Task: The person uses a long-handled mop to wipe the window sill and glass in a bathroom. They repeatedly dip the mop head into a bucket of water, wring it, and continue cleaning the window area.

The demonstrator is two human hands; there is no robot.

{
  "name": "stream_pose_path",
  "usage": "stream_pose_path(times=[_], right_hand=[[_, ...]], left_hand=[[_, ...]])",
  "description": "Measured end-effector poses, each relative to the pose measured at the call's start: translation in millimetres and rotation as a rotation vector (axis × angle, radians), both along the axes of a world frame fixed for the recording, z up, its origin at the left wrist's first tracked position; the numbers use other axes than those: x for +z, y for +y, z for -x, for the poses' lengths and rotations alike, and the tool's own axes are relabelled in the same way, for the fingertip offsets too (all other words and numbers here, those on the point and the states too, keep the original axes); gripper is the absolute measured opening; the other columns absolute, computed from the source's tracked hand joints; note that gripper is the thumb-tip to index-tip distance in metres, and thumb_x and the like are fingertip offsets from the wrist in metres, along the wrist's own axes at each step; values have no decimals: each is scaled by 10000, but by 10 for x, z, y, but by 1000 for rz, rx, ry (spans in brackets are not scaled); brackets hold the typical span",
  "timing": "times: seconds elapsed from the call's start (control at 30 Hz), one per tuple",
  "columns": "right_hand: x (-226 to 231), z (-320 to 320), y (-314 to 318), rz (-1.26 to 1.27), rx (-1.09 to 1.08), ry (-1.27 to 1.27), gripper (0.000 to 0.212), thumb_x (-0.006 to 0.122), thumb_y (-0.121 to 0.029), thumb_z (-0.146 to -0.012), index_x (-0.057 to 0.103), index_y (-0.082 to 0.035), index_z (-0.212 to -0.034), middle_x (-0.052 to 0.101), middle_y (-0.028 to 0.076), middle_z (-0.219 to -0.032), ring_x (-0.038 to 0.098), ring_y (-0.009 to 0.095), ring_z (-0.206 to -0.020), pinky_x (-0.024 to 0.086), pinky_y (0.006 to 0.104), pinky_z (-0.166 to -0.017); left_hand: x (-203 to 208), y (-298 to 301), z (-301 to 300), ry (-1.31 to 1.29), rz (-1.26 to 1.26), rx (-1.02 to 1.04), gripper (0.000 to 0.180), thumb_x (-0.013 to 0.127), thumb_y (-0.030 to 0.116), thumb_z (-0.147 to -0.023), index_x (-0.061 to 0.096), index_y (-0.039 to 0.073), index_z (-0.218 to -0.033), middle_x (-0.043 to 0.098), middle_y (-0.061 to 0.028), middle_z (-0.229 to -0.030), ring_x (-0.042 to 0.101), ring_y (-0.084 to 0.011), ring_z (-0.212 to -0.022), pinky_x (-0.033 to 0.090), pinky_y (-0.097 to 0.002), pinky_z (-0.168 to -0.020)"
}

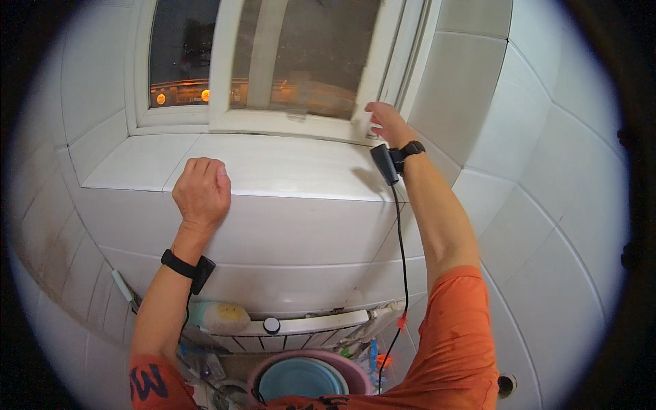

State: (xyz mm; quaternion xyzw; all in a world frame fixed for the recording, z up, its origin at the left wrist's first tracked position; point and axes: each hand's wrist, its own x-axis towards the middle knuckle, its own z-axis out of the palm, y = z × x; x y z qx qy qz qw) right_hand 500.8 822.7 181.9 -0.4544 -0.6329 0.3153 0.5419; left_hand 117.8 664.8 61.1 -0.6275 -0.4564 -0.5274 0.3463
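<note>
Reaching toward the sash edge (373, 75), right hand (387, 123) half-open, grip unclear; left hand (203, 190) fisted, contents hidden, open sill (287, 164) between.

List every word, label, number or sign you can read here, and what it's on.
Left sleeve: large dark lettering, which I won't copy out.
Shirt front: dark marks cut off by the picture's lower edge, unreadable.
Window frame: small dark mark near the right hand, too small to read.
Nothing else readable.
</note>
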Motion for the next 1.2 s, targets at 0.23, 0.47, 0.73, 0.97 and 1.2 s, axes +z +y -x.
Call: stream_pose_path(times=[0.23, 0.47, 0.73, 0.97, 1.2], right_hand=[[100, 857, 95, 129, 74, -40, 176, 651, -203, -802, 594, -121, -947, 548, 19, -974, 498, 166, -918, 402, 359, -795], [109, 1485, 233, 125, 214, -30, 128, 624, -153, -800, 590, -120, -919, 550, 4, -909, 520, 147, -878, 415, 338, -780], [106, 1896, 176, 121, 317, -60, 79, 607, -131, -811, 577, -118, -883, 521, -24, -875, 501, 124, -862, 409, 312, -794], [-6, 2075, 492, -299, 553, -355, 91, 607, -52, -800, 575, -38, -884, 533, 51, -857, 536, 187, -827, 474, 335, -720], [-76, 2103, 730, -467, 479, -539, 100, 625, -97, -814, 574, -63, -893, 539, 41, -873, 544, 174, -816, 480, 332, -721]], left_hand=[[10, -15, -1, -19, -32, -37, 105, 546, 141, -827, 609, 84, -764, 584, -55, -767, 578, -252, -778, 480, -358, -628], [28, -23, 16, -30, -29, -50, 96, 578, 143, -803, 603, 87, -730, 586, -39, -758, 580, -244, -774, 483, -363, -609], [3, 13, 52, -42, -43, -33, 88, 588, 141, -791, 603, 88, -723, 583, -40, -749, 579, -236, -772, 476, -364, -603], [-10, 17, 82, -40, -46, -38, 93, 595, 148, -784, 596, 85, -715, 574, -42, -743, 571, -240, -760, 466, -365, -603], [-48, 45, 117, -21, -57, -27, 98, 587, 147, -784, 586, 83, -710, 571, -48, -739, 568, -246, -756, 465, -374, -604]])
